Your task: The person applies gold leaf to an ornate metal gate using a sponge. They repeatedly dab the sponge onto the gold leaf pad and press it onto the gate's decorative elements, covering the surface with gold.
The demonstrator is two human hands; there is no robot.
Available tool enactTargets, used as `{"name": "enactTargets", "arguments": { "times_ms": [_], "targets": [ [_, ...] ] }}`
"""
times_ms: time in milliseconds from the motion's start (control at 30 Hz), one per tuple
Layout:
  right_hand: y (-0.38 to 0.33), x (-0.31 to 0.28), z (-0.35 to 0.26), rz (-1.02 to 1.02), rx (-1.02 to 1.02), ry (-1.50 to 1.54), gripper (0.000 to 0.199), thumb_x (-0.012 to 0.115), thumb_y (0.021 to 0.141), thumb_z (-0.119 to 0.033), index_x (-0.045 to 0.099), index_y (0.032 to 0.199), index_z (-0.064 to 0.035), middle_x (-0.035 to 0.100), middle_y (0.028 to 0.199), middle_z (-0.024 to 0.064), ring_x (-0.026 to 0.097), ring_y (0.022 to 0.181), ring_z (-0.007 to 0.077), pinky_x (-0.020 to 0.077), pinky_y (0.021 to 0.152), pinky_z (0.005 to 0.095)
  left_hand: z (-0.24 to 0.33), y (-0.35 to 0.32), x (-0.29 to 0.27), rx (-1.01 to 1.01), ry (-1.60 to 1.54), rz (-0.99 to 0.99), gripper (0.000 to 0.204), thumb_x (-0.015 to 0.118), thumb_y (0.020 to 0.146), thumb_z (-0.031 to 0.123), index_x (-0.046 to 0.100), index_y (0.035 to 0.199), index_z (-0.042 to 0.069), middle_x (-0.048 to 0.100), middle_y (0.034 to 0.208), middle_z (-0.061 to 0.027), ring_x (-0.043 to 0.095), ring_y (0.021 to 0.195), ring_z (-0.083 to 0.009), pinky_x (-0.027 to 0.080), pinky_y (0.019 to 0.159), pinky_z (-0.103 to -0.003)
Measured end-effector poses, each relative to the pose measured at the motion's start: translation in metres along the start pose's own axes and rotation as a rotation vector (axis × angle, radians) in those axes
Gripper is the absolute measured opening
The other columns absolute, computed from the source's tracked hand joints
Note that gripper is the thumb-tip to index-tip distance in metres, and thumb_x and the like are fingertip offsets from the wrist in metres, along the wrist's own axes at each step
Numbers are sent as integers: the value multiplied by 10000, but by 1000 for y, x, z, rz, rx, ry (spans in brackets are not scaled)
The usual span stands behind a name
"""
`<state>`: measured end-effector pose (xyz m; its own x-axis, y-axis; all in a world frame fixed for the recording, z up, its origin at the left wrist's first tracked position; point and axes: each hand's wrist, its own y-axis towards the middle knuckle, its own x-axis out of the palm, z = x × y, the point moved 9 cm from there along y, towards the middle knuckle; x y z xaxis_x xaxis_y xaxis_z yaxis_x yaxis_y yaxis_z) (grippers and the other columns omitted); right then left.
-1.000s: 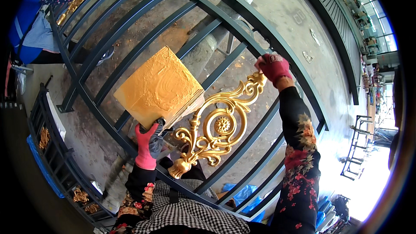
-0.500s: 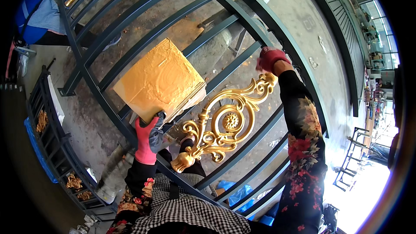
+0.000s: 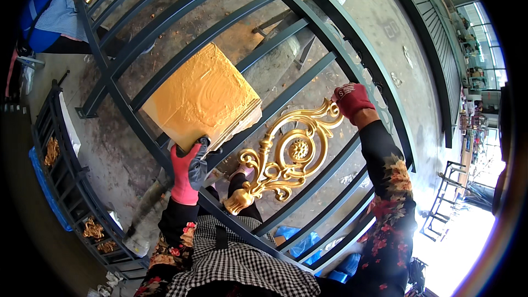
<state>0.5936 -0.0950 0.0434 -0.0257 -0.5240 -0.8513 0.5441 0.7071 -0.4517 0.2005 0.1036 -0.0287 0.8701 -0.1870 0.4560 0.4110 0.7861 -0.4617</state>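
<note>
My left hand (image 3: 188,169), in a pink glove with black palm, is closed on the near corner of a square block (image 3: 203,96) that looks like layered sheets, its top smeared with thick gold paint. To its right, a gold scrollwork ornament (image 3: 298,150) with a round flower centre is set between the bars of a dark green metal railing (image 3: 286,86). My right hand (image 3: 355,100), in a dark red glove, is closed at the ornament's far right scroll. Its fingertips face away, and whatever they hold is hidden.
A second dark railing with gold ornaments (image 3: 93,227) stands at the left. At the upper left, someone in blue (image 3: 49,27) is by the far bars. A bent dark panel (image 3: 426,38) lies to the right. Under the railing are a concrete floor and blue plastic (image 3: 300,243).
My right hand has come down and nearer, from above the ornament's far scroll to right against it. My left hand keeps its hold on the block. The view has shifted slightly.
</note>
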Motion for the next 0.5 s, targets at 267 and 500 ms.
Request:
{"name": "enactTargets", "arguments": {
  "times_ms": [267, 500],
  "targets": [
    [-8, 10, 9, 56, 38, -208, 203, 531, 873, -286, 668, 845, -140, 665, 797, 74, 654, 787, 265, 458, 671, 398, 0, 8, -16, 92, 67, -45, 396, 650, 795, -65, 468, 1144, -17, 620, 1004, -107, 637, 849, -175, 524, 767, -262],
    [-38, 18, 6, 135, 262, 124, 245, 525, 854, -339, 650, 833, -129, 662, 819, 114, 648, 773, 318, 508, 638, 415, 20, 0, -13, 43, -13, -65, 328, 601, 839, -43, 488, 1146, -17, 617, 1035, -115, 635, 895, -180, 515, 814, -267]
  ]
}}
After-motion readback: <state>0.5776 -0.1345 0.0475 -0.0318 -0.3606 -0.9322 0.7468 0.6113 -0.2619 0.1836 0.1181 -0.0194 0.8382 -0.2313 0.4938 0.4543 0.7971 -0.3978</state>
